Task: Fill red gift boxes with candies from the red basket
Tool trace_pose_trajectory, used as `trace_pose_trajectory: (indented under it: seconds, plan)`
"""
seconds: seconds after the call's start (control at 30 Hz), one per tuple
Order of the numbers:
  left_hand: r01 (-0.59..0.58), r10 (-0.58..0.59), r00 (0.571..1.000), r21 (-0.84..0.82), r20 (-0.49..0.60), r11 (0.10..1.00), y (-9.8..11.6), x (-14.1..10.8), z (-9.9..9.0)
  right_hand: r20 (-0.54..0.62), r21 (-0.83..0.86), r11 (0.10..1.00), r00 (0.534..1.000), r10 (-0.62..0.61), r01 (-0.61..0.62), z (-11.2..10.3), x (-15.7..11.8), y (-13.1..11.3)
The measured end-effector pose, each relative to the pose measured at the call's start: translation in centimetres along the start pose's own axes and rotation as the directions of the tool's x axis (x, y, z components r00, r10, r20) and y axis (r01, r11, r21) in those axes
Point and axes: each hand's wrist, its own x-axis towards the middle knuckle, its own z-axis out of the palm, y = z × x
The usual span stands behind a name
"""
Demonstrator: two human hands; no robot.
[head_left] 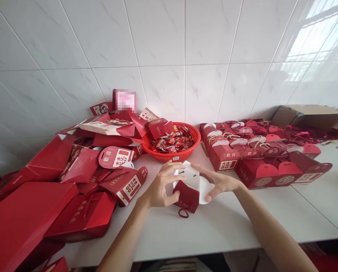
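Observation:
A small red box (187, 195) with a white inside stands on the white table, its flaps up and spread. My left hand (164, 185) grips its left side, thumb on the red front and fingers at the white flap. On the other side, my right hand (218, 181) holds the rounded white flap (204, 190) between thumb and fingers. A dark red cord loop (183, 213) hangs out at the bottom front. Just behind is an orange-red basin (197, 140) of red-wrapped candies (174, 142).
Red boxes and bags (81, 211) are heaped along the left. Rows of red boxes with handles (253, 158) stand at the right, a cardboard box (310, 113) behind them. A tiled wall (163, 45) closes off the back. The table edge (228, 251) runs in front.

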Motion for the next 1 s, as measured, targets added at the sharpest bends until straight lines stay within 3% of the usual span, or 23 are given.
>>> trace_pose_trajectory:
  seconds: [0.37, 0.47, 0.63, 0.9, 1.0]
  plan:
    - [0.062, -0.055, 0.982, 0.035, -0.182, 0.997, -2.6, 0.1, 1.2, -0.171, 0.062, 0.998, 0.985, 0.013, -0.003, -0.9, -0.7, 0.7]
    - [0.074, -0.083, 0.985, -0.066, -0.150, 0.995, -2.8, -0.3, 1.0, -0.184, 0.068, 0.998, 0.983, 0.012, 0.001, -0.9, -0.6, 0.8]
    - [0.235, -0.272, 0.957, -0.291, -0.096, 0.927, -2.7, -0.6, 0.8, -0.159, 0.098, 0.995, 0.987, 0.030, -0.014, -0.7, -0.4, 0.8]
    - [0.220, -0.217, 0.975, -0.217, 0.037, 0.951, -3.9, -0.7, 1.5, -0.176, 0.089, 0.996, 0.984, 0.024, -0.008, -0.2, -0.5, -0.1]
    - [0.260, -0.249, 0.966, -0.224, 0.074, 0.939, -4.3, -0.8, 1.9, -0.185, 0.093, 0.996, 0.983, 0.006, 0.012, -0.1, -0.4, -0.2]
